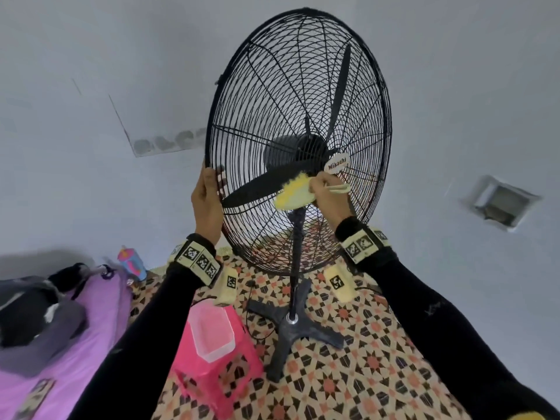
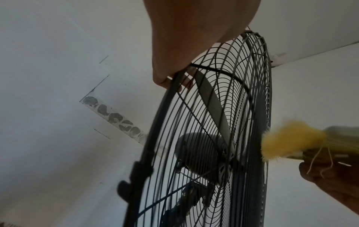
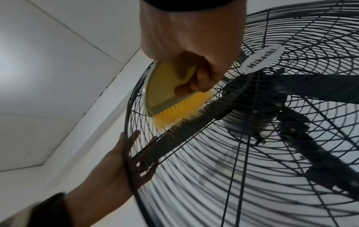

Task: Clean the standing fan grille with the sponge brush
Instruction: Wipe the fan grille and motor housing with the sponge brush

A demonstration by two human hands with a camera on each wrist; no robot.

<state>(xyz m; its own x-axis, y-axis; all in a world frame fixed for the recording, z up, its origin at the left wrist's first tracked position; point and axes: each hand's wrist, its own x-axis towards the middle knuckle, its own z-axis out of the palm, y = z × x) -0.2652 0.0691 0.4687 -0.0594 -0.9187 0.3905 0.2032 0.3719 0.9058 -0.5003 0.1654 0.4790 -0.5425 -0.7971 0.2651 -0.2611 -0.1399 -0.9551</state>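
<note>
A tall black standing fan with a round wire grille (image 1: 298, 86) (image 2: 223, 107) (image 3: 272, 153) fills the middle of the head view. My left hand (image 1: 207, 195) (image 3: 124, 155) grips the grille's left rim, with the fingers curled through the wires. My right hand (image 1: 328, 195) (image 3: 194, 50) grips a yellow brush (image 1: 295, 194) (image 3: 170, 95) (image 2: 289, 139) by its pale handle. The brush's bristles press on the front wires just left of and below the white oval badge (image 1: 338, 162) (image 3: 262, 59). Black blades and the motor show behind the wires.
The fan's cross-shaped base (image 1: 291, 325) stands on a patterned floor mat (image 1: 378, 359). A pink stool (image 1: 212, 368) with a clear tub (image 1: 212, 331) sits left of the base. A purple bed (image 1: 60, 344) with dark clothes lies at the far left, next to a colourful cup (image 1: 131, 263).
</note>
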